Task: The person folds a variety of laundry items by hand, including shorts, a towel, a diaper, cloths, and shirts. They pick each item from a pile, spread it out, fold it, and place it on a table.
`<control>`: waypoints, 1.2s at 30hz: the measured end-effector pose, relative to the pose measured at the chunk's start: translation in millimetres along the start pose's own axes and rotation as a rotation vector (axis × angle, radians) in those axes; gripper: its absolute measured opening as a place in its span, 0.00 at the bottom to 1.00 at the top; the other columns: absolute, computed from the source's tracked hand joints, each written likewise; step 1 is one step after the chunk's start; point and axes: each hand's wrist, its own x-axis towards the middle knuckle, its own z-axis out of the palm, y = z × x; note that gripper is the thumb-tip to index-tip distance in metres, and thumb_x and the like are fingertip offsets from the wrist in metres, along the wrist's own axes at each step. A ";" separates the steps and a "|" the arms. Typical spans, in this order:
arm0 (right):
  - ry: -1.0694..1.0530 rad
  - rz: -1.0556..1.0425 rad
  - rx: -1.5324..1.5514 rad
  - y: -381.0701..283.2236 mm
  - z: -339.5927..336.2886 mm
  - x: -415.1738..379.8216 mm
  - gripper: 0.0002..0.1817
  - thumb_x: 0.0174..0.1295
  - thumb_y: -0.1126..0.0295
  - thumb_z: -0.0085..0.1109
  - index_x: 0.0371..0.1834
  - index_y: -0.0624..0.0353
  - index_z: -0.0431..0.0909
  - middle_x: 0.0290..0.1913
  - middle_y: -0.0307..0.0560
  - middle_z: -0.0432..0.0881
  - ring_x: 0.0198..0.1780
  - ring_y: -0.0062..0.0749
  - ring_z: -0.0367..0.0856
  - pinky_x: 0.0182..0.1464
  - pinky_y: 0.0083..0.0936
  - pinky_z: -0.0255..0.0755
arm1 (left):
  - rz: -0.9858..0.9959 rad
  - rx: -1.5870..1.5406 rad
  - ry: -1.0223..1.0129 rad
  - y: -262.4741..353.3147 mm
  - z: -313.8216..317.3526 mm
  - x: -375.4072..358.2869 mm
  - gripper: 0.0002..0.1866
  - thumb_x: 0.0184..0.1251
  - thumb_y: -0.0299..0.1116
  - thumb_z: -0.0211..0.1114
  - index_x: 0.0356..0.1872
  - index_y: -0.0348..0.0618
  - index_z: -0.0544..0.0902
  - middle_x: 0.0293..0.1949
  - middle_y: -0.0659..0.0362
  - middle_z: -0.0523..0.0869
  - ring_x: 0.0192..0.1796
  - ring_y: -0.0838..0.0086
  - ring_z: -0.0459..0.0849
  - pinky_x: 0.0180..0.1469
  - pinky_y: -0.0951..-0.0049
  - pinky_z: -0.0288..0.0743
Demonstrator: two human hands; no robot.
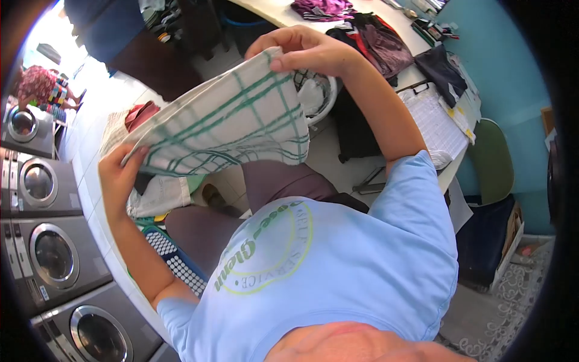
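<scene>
A white kitchen towel with green checks (232, 114) is stretched between my two hands, above my lap. It looks folded over, with layered edges along the top. My left hand (120, 166) pinches its lower left corner between thumb and fingers. At the upper right corner, my right hand (307, 51) grips the towel with the thumb on the near side. Behind the towel on the right is a white basket (329, 99) with things in it, partly hidden. Light-coloured cloth (160, 196) and a red cloth (142, 114) show below and behind the towel's left side.
Several front-loading machines (54, 253) line the left side. A table (410, 78) at the upper right bears dark and purple clothes (380, 45) and a clipboard with papers (431, 114). A green chair back (491, 160) stands by the blue wall. Another person (39, 87) is far left.
</scene>
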 end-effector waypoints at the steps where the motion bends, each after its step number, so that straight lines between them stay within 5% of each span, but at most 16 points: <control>1: 0.053 0.053 -0.116 13.5 -8.6 3.5 0.08 0.58 0.69 0.59 0.31 0.63 0.75 0.43 0.38 0.77 0.43 0.15 0.73 0.46 0.17 0.68 | -0.001 0.076 0.004 1.1 7.5 5.5 0.06 0.59 0.27 0.66 0.30 0.33 0.82 0.25 0.64 0.81 0.27 0.83 0.72 0.30 0.79 0.64; 4: 0.209 0.137 -0.500 43.2 -22.1 10.0 0.07 0.52 0.79 0.53 0.34 0.62 0.74 0.34 0.31 0.72 0.37 0.11 0.70 0.39 0.14 0.66 | 0.127 0.266 0.021 -2.9 31.6 17.0 0.07 0.59 0.27 0.65 0.33 0.32 0.83 0.29 0.61 0.84 0.27 0.80 0.75 0.32 0.78 0.67; 8: 0.346 -0.082 -0.324 41.9 -11.0 -5.7 0.17 0.48 0.84 0.48 0.43 0.61 0.73 0.35 0.32 0.74 0.39 0.12 0.72 0.41 0.13 0.65 | 0.142 -0.113 0.170 -8.1 45.2 9.4 0.06 0.54 0.23 0.68 0.34 0.33 0.85 0.32 0.57 0.86 0.31 0.77 0.79 0.34 0.78 0.70; 10: 0.362 0.051 -0.101 23.6 10.2 -23.6 0.20 0.47 0.85 0.47 0.45 0.61 0.76 0.41 0.35 0.78 0.42 0.13 0.74 0.42 0.12 0.66 | 0.106 -0.243 0.125 -17.3 47.2 -5.7 0.08 0.51 0.21 0.69 0.34 0.34 0.85 0.32 0.56 0.86 0.32 0.76 0.81 0.35 0.77 0.72; 11: 0.345 0.038 -0.093 27.5 15.4 -34.9 0.21 0.47 0.86 0.47 0.46 0.62 0.76 0.43 0.36 0.79 0.45 0.14 0.75 0.46 0.13 0.67 | 0.261 -0.221 0.090 -21.2 50.9 -12.1 0.09 0.46 0.20 0.72 0.32 0.36 0.86 0.32 0.55 0.86 0.34 0.75 0.82 0.37 0.76 0.73; 14: 0.062 0.205 -0.042 53.0 14.2 -80.8 0.19 0.49 0.87 0.49 0.45 0.65 0.78 0.42 0.37 0.81 0.46 0.17 0.77 0.53 0.16 0.68 | 0.161 -0.433 -0.181 -26.6 80.2 -53.8 0.09 0.43 0.22 0.75 0.28 0.38 0.86 0.30 0.57 0.86 0.35 0.73 0.83 0.37 0.76 0.74; 18: -0.221 0.672 0.297 91.6 27.6 -117.3 0.18 0.51 0.88 0.51 0.45 0.66 0.78 0.40 0.36 0.82 0.44 0.15 0.78 0.49 0.15 0.69 | -0.097 -0.646 -0.592 -46.2 129.5 -105.5 0.08 0.48 0.24 0.74 0.30 0.36 0.85 0.28 0.58 0.84 0.33 0.78 0.80 0.35 0.78 0.72; 22: -0.201 0.640 0.397 140.8 24.2 -115.7 0.14 0.54 0.81 0.56 0.46 0.65 0.78 0.39 0.36 0.81 0.42 0.14 0.77 0.47 0.14 0.69 | -0.195 -0.720 -0.558 -69.2 155.3 -110.4 0.08 0.51 0.23 0.71 0.33 0.35 0.84 0.30 0.63 0.84 0.34 0.82 0.79 0.37 0.80 0.72; 24: -0.051 0.553 0.352 161.1 22.6 -102.3 0.11 0.57 0.73 0.59 0.43 0.61 0.78 0.40 0.35 0.81 0.41 0.15 0.78 0.46 0.15 0.70 | -0.342 -0.813 -0.315 -86.2 171.5 -99.1 0.07 0.54 0.25 0.71 0.34 0.35 0.84 0.30 0.66 0.84 0.35 0.83 0.79 0.40 0.80 0.74; 26: 0.219 0.511 0.371 199.2 29.3 -89.2 0.10 0.59 0.70 0.59 0.42 0.61 0.79 0.40 0.35 0.81 0.39 0.17 0.78 0.45 0.16 0.70 | -0.423 -0.519 -0.250 -112.7 187.1 -81.8 0.17 0.56 0.30 0.71 0.46 0.36 0.81 0.41 0.58 0.84 0.38 0.80 0.80 0.42 0.78 0.75; 29: 0.268 0.869 0.216 277.5 53.4 -91.8 0.25 0.60 0.53 0.61 0.50 0.62 0.77 0.43 0.41 0.81 0.43 0.24 0.78 0.47 0.21 0.71 | -0.594 -0.664 -0.136 -152.2 247.0 -87.5 0.32 0.56 0.36 0.71 0.61 0.38 0.69 0.54 0.46 0.77 0.47 0.71 0.80 0.49 0.72 0.74; 30: 0.207 1.076 0.053 299.4 62.5 -95.9 0.31 0.58 0.47 0.62 0.53 0.63 0.75 0.46 0.44 0.81 0.47 0.27 0.78 0.49 0.24 0.71 | -0.594 -0.375 -0.238 -166.4 263.1 -96.4 0.44 0.58 0.40 0.71 0.70 0.40 0.54 0.61 0.39 0.68 0.56 0.62 0.76 0.57 0.66 0.70; 32: 0.241 1.372 0.042 321.0 88.1 -102.8 0.41 0.55 0.38 0.60 0.58 0.65 0.72 0.52 0.50 0.79 0.54 0.32 0.77 0.54 0.30 0.70 | -1.001 -0.722 -0.321 -142.7 271.9 -99.5 0.45 0.61 0.41 0.69 0.71 0.40 0.50 0.65 0.39 0.65 0.63 0.58 0.70 0.65 0.64 0.60; 36: 0.510 0.908 0.435 273.4 81.3 -109.6 0.35 0.56 0.53 0.67 0.59 0.67 0.70 0.54 0.51 0.78 0.56 0.33 0.77 0.57 0.34 0.71 | -0.891 -0.904 -0.321 -130.7 277.9 -114.0 0.43 0.61 0.35 0.68 0.71 0.41 0.49 0.58 0.43 0.72 0.58 0.63 0.75 0.59 0.66 0.68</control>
